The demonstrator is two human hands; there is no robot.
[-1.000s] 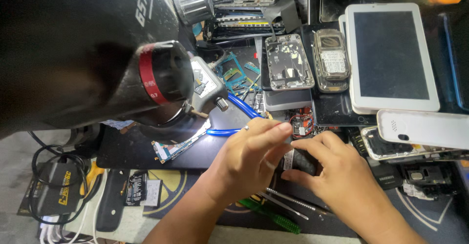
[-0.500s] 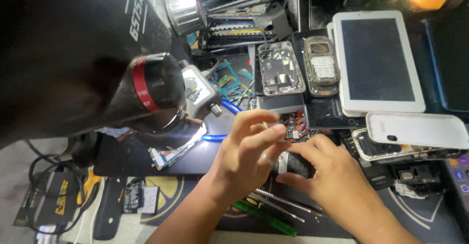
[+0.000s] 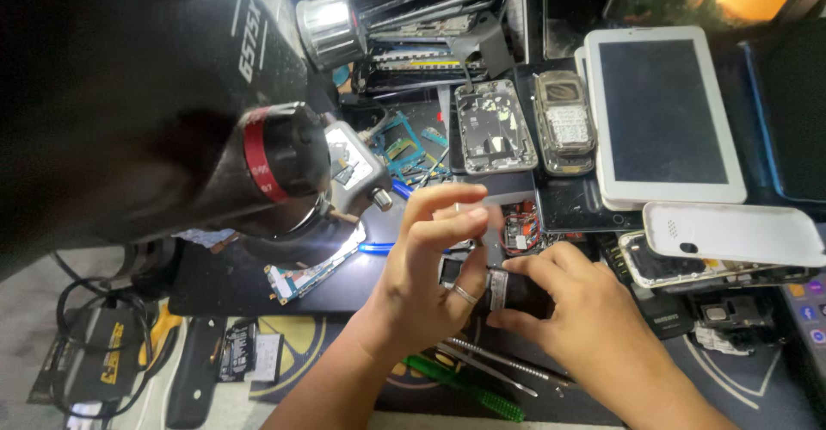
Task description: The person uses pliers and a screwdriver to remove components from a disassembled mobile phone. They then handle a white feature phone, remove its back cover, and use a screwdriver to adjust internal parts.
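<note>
— What lies nearest the camera?

— A green-handled screwdriver (image 3: 469, 389) and thin metal tools (image 3: 499, 363) lie on the worktop (image 3: 740, 395), just under the wrists.

— And the hands?

— The right hand (image 3: 594, 327) is curled around a small black part (image 3: 512, 290), fingers on top and its thumb tip pressed to the near side. The left hand (image 3: 426, 279), wearing a ring, touches that part's left end; its thumb and forefinger are pinched together above it, over a small grey piece I cannot make out.

— Where does the part sit?

— Low over the dark mat (image 3: 232, 279), mid-worktop, just in front of an opened phone with a red circuit board (image 3: 520, 228).

— To the left?

— A loose circuit strip (image 3: 310, 271) on the mat, blue-handled tweezers (image 3: 379, 247) beside it, and a big black hot-air gun with a red ring (image 3: 275, 159) looming above. Cables (image 3: 86, 361) at the far left edge.

— Farther back?

— A bare phone frame (image 3: 495, 127), an old keypad phone (image 3: 564, 122), a white tablet (image 3: 662, 116), a white phone back cover (image 3: 736, 234), then stacked phone housings (image 3: 430, 25).
</note>
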